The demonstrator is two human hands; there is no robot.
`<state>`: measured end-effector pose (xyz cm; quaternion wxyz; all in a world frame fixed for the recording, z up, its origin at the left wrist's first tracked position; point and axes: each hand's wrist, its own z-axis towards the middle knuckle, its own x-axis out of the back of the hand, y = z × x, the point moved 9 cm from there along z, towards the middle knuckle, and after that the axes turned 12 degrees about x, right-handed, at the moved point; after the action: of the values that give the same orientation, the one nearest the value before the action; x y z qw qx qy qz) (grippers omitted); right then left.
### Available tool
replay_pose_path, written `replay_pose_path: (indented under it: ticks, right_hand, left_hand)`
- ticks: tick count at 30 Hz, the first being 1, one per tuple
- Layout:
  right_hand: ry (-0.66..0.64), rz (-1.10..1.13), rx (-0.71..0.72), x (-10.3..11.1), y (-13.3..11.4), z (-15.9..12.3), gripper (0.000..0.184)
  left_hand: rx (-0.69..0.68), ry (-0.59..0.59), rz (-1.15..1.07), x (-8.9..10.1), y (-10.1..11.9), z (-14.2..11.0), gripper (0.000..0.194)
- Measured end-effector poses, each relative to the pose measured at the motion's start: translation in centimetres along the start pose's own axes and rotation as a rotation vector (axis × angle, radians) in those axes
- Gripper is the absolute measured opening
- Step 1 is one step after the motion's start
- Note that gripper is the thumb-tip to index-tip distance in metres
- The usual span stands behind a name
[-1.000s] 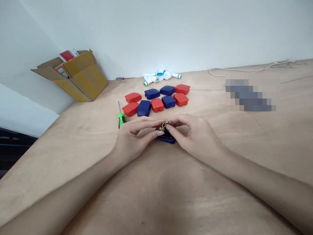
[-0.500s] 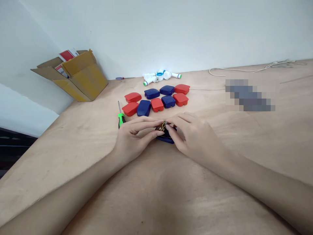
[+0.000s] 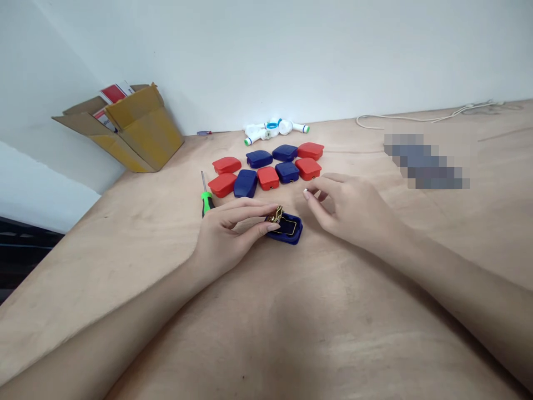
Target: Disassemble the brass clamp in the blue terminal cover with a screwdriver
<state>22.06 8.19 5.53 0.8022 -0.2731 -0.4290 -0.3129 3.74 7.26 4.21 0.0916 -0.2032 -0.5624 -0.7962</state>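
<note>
At the frame's centre, a gold-coloured metal part point(image 3: 276, 215) is pinched by the left hand point(image 3: 222, 236) over an open blue case point(image 3: 293, 239); a small pale piece point(image 3: 305, 191) is gripped by the right hand's point(image 3: 353, 211) fingertips. Upper left, print on red-and-white cartons point(image 3: 113, 94) cannot be read.

Just below the centre of the frame, a dark blue case point(image 3: 297, 238), box-like with rounded corners, lies on the desk point(image 3: 187, 328) with its open side up. A thin gold-coloured outline point(image 3: 295, 226) borders the dark area inside. At its left end a small shiny gold-coloured metal piece point(image 3: 276, 213), wavy-edged, stands tilted between the left hand's thumb and fingers point(image 3: 250, 211), which partly cover that end. Whether the piece is joined to the case cannot be told.
</note>
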Motion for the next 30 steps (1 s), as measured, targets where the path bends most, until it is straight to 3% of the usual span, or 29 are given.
replay_pose_path:
  ticks: [12, 22, 26, 30]
  right_hand:
    - [-0.102, -0.105, -0.041, -2.3, 2.2, 0.1, 0.028]
    - [-0.117, -0.077, -0.061, -3.0, 2.4, -0.1, 0.027]
    - [-0.098, -0.046, -0.054, -2.7, 2.4, -0.1, 0.025]
    - [0.018, 0.102, -0.022, -1.6, 1.6, -0.1, 0.017]
  left_hand:
    - [0.004, 0.005, -0.009, 0.0, 0.0, 0.0, 0.023]
    - [0.009, 0.006, -0.007, 0.0, 0.1, 0.0, 0.024]
    - [0.013, 0.0, -0.025, 0.0, 0.0, 0.0, 0.025]
    - [0.026, -0.001, -0.044, 0.0, -0.2, 0.1, 0.024]
